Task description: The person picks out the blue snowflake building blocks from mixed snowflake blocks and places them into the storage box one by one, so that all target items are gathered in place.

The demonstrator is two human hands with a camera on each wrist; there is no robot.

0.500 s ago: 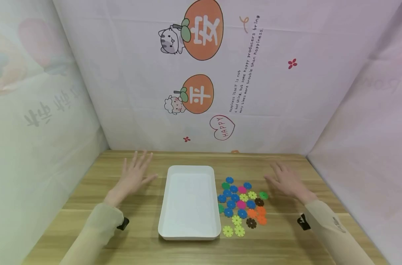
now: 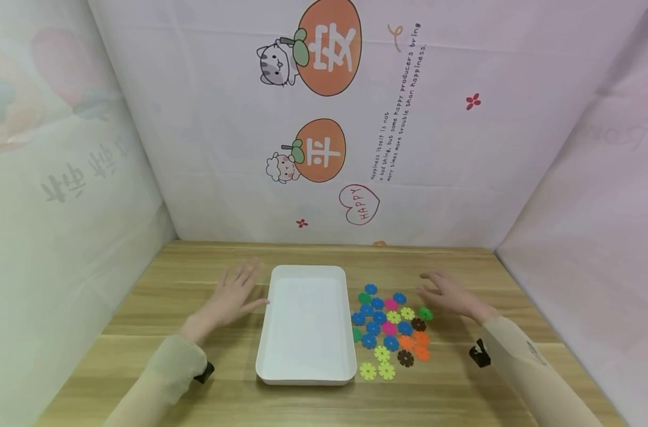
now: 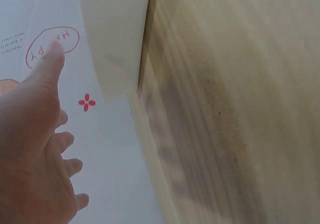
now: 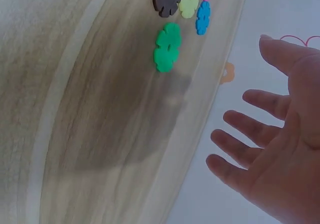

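Observation:
A white rectangular tray (image 2: 307,326) with nothing in it lies in the middle of the table in the head view. Just left of it my left hand (image 2: 227,299) hovers with fingers spread, the thumb near the tray's left edge. To the tray's right, flat notched plastic discs lie scattered in blue, green, pink, yellow, orange and brown. My right hand (image 2: 452,295) is held above the table beyond their right side, nearest a green disc (image 2: 425,314). In the right wrist view that green disc (image 4: 167,48) lies apart from the hand, whose fingers are loosely extended. Both hands hold nothing.
Printed white cloth walls (image 2: 409,118) enclose the wooden table (image 2: 222,391) at the back and both sides. Yellow discs (image 2: 386,371) lie by the tray's near right corner, and a green one (image 2: 357,335) sits against its right side. A black strap piece (image 2: 479,354) hangs at the right wrist.
My left hand has moved right, closer to the tray. The right hand has shifted slightly left, toward the discs. The tray and discs stay in place.

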